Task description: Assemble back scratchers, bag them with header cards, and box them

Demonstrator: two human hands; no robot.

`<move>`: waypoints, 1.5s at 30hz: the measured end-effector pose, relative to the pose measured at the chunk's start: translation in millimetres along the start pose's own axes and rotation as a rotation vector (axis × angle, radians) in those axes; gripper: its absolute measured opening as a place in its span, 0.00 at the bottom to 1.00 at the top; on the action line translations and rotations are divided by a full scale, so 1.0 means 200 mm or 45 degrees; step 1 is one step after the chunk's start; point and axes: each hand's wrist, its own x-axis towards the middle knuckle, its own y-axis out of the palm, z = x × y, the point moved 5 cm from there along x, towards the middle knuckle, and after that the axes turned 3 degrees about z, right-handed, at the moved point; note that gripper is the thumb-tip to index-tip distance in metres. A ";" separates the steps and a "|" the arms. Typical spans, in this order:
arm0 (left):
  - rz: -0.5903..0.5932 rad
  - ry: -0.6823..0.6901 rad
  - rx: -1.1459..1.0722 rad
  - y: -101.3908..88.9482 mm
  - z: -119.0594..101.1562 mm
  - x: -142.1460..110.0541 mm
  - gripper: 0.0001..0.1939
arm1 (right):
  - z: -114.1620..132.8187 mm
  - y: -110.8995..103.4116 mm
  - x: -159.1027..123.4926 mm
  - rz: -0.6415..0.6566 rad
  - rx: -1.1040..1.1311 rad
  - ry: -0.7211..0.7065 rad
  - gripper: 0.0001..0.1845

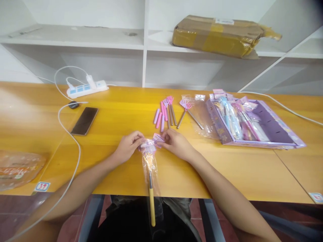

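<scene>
A yellow-handled back scratcher (151,205) lies inside a clear plastic bag (145,166), its handle hanging over the table's front edge toward me. My left hand (129,145) is closed in a pinch on the bag's top left corner. On the other side, my right hand (176,143) pinches a small pink-purple card (157,137) at the top of the bag. Whether the card is fixed to the bag, I cannot tell. Beyond my hands lie pink and purple handle sleeves (158,120) and several scratcher heads on metal rods (186,105).
A purple display box (275,126) with bagged scratchers stands at the right, beside loose clear bags (205,116). At the left are a phone (84,121), a power strip (87,88), a white cable (80,151) and a plastic pouch (20,169). A taped carton (214,35) sits on the shelf.
</scene>
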 end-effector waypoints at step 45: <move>0.141 0.076 0.046 0.08 0.00 -0.04 0.18 | 0.22 -0.03 -0.07 -0.184 -0.124 -0.477 0.25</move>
